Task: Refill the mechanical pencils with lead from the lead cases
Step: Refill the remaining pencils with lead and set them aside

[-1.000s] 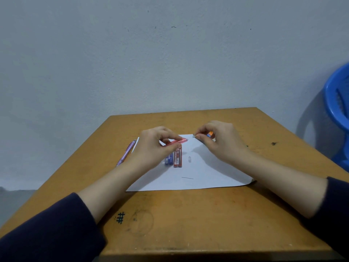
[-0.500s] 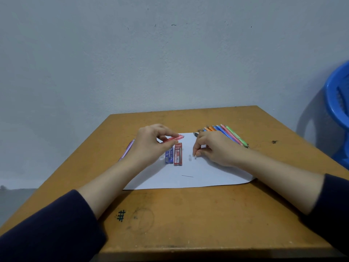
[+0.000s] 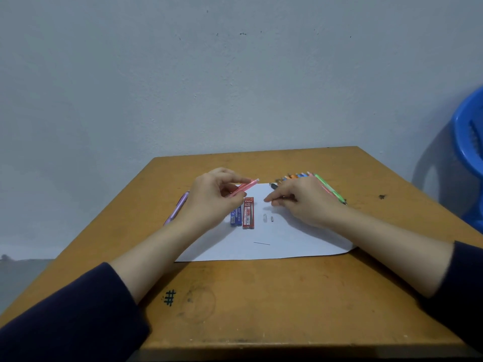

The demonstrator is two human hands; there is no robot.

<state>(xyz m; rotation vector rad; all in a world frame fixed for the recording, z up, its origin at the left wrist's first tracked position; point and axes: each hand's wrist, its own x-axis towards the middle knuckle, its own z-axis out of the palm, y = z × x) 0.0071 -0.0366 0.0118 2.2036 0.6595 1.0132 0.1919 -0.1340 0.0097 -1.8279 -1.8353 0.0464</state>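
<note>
The pink mechanical pencil (image 3: 245, 187) (slim, translucent, tilted) is pinched by fingers of the left hand (image 3: 211, 199) just above the blue lead case (image 3: 236, 218) and red lead case (image 3: 248, 214). To their right, the right hand (image 3: 305, 202) has bent fingers, and I cannot tell whether they hold anything.

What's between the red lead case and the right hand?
Head view: a pale part and a grey part lie side by side on the paper between red case and right hand; otherwise bare.

The right hand (image 3: 303, 202) has set a small grey piece (image 3: 272, 219) on the paper (image 3: 287, 241) beside the clear cap (image 3: 264, 218) and drawn its fingers (image 3: 270, 200) back.
</note>
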